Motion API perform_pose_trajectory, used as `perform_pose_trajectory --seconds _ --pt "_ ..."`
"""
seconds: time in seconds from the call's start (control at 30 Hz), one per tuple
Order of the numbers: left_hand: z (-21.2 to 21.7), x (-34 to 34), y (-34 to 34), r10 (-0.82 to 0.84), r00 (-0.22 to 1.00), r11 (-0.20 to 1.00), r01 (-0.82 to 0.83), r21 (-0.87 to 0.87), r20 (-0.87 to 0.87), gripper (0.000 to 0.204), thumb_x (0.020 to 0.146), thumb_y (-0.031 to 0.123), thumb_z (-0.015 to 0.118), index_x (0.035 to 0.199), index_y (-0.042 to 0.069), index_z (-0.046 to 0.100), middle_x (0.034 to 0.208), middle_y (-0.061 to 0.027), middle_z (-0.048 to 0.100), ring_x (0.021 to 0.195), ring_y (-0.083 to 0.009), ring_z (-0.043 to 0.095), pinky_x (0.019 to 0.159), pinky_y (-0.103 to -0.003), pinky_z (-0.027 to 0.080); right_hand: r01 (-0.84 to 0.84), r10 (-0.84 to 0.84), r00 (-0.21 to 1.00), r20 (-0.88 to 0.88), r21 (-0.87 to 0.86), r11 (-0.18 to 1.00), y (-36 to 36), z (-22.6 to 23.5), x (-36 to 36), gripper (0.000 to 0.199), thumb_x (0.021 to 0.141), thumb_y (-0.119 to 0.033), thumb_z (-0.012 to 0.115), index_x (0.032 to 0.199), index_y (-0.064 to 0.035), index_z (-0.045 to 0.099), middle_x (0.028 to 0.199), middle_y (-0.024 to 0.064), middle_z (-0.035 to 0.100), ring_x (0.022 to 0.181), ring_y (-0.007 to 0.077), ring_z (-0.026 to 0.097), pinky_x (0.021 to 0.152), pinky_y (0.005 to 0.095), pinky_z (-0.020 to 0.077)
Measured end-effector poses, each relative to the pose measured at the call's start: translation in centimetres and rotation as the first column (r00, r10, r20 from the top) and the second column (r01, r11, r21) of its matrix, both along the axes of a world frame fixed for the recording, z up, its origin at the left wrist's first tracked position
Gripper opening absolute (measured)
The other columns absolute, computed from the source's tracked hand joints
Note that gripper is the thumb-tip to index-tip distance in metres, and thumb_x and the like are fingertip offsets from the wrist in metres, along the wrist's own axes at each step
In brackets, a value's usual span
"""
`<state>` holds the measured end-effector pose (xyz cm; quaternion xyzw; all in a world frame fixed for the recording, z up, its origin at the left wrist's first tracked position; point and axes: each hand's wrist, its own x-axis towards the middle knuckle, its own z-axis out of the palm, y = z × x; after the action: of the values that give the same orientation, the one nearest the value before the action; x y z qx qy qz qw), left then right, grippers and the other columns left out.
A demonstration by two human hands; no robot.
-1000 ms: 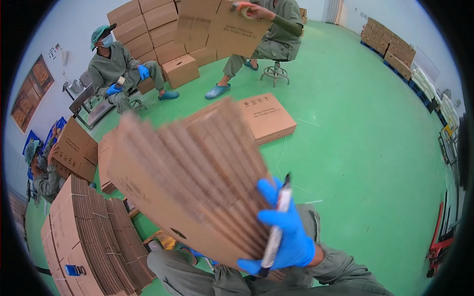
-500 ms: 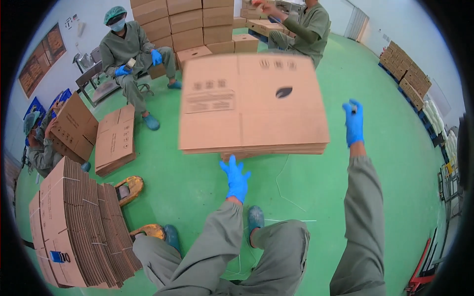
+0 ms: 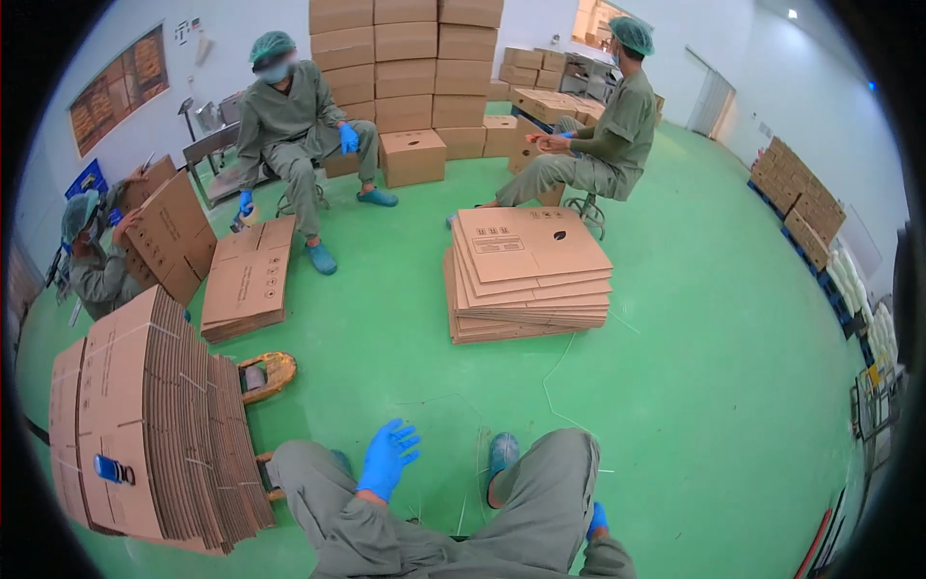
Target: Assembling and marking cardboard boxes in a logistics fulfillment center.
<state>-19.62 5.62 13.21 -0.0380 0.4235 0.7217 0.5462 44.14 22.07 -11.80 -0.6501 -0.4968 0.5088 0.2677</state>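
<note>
My left hand (image 3: 388, 458), in a blue glove, is held over my lap near the left knee. Its fingers are apart and it holds nothing. Beside my right thigh, only part of my right hand (image 3: 598, 521) shows, also gloved in blue. Its fingers are hidden, so what it may hold cannot be seen. Ahead of me on the floor lies a stack of flat cardboard boxes (image 3: 531, 246), its upper sheets fanned unevenly. To my left stands a tall bundle of flat cardboard boxes (image 3: 178, 425) with a blue self-inking stamp (image 3: 114, 470) on it.
Yellow pallet jack forks (image 3: 270, 374) jut from the left bundle. A smaller pile of flat boxes (image 3: 249, 275) lies beyond it. Several people sit working around; one person (image 3: 617, 135) sits behind the middle stack. Loose white straps (image 3: 559, 410) lie on the green floor. Closed cartons (image 3: 405, 68) rise at the back.
The top cardboard sheet, blurred over the stack earlier, now rests on it. My left hand has drawn back toward me; my right hand has dropped beside my thigh. The view has shifted.
</note>
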Motion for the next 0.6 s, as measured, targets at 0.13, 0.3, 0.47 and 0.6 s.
perform_pose_trajectory --seconds 0.13,0.3,0.47,0.6 --pt "6.2 -1.8 -3.4 0.134 0.986 0.991 -0.132 0.03 -0.097 0.044 0.094 0.036 0.048 0.129 0.01 0.05 0.123 -0.0121 0.056 0.106 -0.0269 0.056 0.087 -0.045 0.047 0.084 -0.154 0.92 -0.36 -0.203 0.976 -2.5 1.7 -7.9 0.035 0.096 -0.022 0.043 0.118 0.0014 0.056 0.114 0.013 0.062 0.103 0.0263 0.057 0.089 0.0394 0.0466" --pt "10.3 -3.5 -9.1 0.283 0.937 0.957 -0.262 0.124 -0.203 0.043 0.095 0.034 0.047 0.128 0.007 0.051 0.116 -0.0104 0.059 0.1 -0.0244 0.059 0.087 -0.039 0.048 0.291 -0.302 0.928 -0.217 -0.082 0.953 3.8 20.6 -21.5 0.043 0.091 -0.046 0.05 0.112 -0.0106 0.061 0.082 0.0028 0.058 0.069 0.0143 0.052 0.064 0.0316 0.0425" --pt "11.6 -4.2 -13.1 0.449 0.853 0.89 -0.401 0.219 -0.264 0.041 0.096 0.031 0.047 0.128 0.005 0.051 0.119 -0.0116 0.059 0.103 -0.0236 0.059 0.089 -0.038 0.048 0.062 0.041 0.872 -0.487 0.194 0.979 9.1 33.3 -32.2 0.037 0.093 -0.041 0.052 0.112 -0.0109 0.061 0.074 -0.0028 0.051 0.06 0.0061 0.043 0.055 0.0233 0.0367" --pt "16.4 -5.2 -15.9 0.577 0.675 0.813 -0.531 0.239 -0.461 0.038 0.097 0.027 0.049 0.125 0.003 0.054 0.119 -0.0114 0.06 0.106 -0.0215 0.059 0.091 -0.038 0.047 -0.167 0.312 0.876 -0.367 0.375 0.912 7.7 38.0 -38.1 0.033 0.094 -0.033 0.055 0.116 -0.0096 0.06 0.076 -0.0033 0.051 0.063 0.0038 0.043 0.056 0.0188 0.0361"
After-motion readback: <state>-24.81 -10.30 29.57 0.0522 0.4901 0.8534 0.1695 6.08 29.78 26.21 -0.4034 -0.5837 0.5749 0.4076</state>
